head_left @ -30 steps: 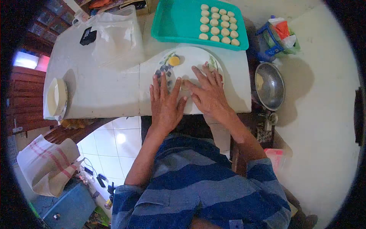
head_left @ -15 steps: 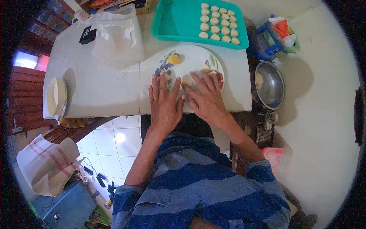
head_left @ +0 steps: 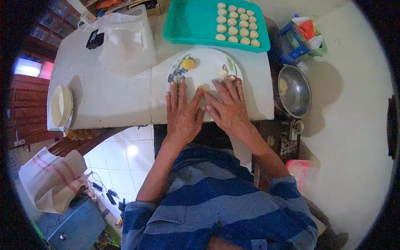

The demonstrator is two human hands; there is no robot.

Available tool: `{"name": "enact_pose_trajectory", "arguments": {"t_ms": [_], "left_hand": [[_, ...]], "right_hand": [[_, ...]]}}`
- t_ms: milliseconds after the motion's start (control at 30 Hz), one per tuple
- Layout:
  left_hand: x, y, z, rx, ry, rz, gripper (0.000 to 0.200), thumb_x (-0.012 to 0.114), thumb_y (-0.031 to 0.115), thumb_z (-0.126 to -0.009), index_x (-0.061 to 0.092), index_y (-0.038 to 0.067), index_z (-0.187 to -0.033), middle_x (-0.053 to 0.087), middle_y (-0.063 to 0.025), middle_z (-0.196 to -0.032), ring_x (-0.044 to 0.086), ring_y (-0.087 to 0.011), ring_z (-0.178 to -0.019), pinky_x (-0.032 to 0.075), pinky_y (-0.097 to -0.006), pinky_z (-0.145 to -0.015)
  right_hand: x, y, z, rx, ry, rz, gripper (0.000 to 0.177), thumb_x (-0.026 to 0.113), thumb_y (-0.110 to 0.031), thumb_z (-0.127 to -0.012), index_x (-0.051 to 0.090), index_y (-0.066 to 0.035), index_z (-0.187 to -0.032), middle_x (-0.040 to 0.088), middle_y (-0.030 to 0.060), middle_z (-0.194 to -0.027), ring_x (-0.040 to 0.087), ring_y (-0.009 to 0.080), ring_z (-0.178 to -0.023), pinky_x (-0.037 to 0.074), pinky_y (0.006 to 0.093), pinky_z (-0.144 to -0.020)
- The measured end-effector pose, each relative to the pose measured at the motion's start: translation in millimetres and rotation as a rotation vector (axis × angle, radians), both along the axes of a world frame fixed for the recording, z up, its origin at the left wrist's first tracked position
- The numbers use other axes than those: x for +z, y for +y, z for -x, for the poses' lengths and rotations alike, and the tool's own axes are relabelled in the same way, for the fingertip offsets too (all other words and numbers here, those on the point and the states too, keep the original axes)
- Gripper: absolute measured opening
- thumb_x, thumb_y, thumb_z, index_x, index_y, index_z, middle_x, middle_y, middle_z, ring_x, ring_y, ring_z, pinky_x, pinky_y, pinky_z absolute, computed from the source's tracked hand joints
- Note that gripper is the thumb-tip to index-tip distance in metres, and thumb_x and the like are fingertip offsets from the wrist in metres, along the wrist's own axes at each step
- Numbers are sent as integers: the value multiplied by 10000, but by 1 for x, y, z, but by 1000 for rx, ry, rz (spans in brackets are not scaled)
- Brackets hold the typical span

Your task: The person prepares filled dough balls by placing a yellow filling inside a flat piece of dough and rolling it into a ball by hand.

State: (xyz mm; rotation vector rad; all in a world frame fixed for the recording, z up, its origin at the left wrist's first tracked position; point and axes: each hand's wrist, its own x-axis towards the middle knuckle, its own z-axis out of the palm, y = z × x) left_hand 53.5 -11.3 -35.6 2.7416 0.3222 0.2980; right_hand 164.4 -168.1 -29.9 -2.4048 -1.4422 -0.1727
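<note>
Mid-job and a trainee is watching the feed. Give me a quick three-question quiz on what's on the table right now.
1. True or false: the left hand and right hand both rest open on the plate.
2. Fill in: the bowl lies beyond the ___ hand, off the table.
3. The rows of dough balls lie in the: A tray, B plate, C bowl.
Key: 1 true; 2 right; 3 A.
</note>
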Motion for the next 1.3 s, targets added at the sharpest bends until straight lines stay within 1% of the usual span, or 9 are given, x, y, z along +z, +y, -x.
{"name": "enact_pose_trajectory", "arguments": {"t_ms": [133,200,233,300,633,833,1133,1200,1300], "left_hand": [[-1,0,-2,-6,-5,7,554,620,280,-968,502,179,-1500,228,-306,-1616,141,-537,-1509,167,-656,-1201],[-3,0,-2,-19,-49,-10,540,619,282,-969,517,177,-1488,239,-308,-1612,152,-537,-1507,169,-656,-1200],[-3,1,-2,-19,-48,-9,540,619,282,-969,517,177,-1488,239,-308,-1612,152,-537,-1507,169,-656,-1200],[-2,1,-2,-22,-24,-4,535,625,273,-963,529,177,-1480,235,-306,-1614,154,-536,-1507,169,-656,-1201],[-1,4,0,8,-3,-12,539,654,256,-938,553,175,-1461,250,-300,-1610,156,-514,-1516,175,-652,-1202],[2,8,-3,-3,-48,49,515,652,258,-942,574,177,-1445,268,-293,-1605,154,-510,-1517,171,-654,-1202],[5,17,-10,-37,-58,-47,476,636,302,-961,604,173,-1418,257,-284,-1614,169,-517,-1510,199,-655,-1192],[1,19,-13,-49,-76,-46,468,648,295,-955,615,171,-1404,259,-279,-1616,172,-516,-1510,205,-650,-1193],[0,22,-16,-59,-82,-43,457,656,293,-950,628,174,-1391,262,-274,-1618,175,-512,-1510,209,-643,-1195]], "right_hand": [[3,-1,-3,3,-24,-12,407,603,-326,-961,665,-138,-1316,450,174,-1503,346,427,-1422,180,628,-1209],[-1,-1,-5,6,24,-39,331,643,-340,-930,734,-125,-1164,458,184,-1507,339,464,-1432,178,662,-1203],[0,-1,-6,6,25,-38,331,643,-340,-930,734,-125,-1164,458,184,-1507,339,464,-1432,178,662,-1203],[4,-2,-9,10,-19,-1,423,602,-333,-958,649,-165,-1343,449,175,-1503,355,432,-1412,186,629,-1207],[7,-3,-19,25,-28,19,434,630,-311,-940,643,-181,-1354,443,176,-1510,349,425,-1419,230,602,-1184],[8,1,-19,39,1,37,435,623,-322,-950,639,-212,-1371,420,159,-1534,325,412,-1446,215,617,-1190],[12,1,-29,26,33,127,448,600,-347,-965,616,-248,-1402,333,132,-1609,252,409,-1499,179,637,-1205],[7,3,-31,51,21,77,390,621,-390,-945,689,-175,-1263,346,166,-1607,216,428,-1513,138,667,-1210],[8,6,-32,61,18,58,382,615,-389,-948,693,-170,-1251,344,173,-1608,224,442,-1507,134,670,-1210]]}}
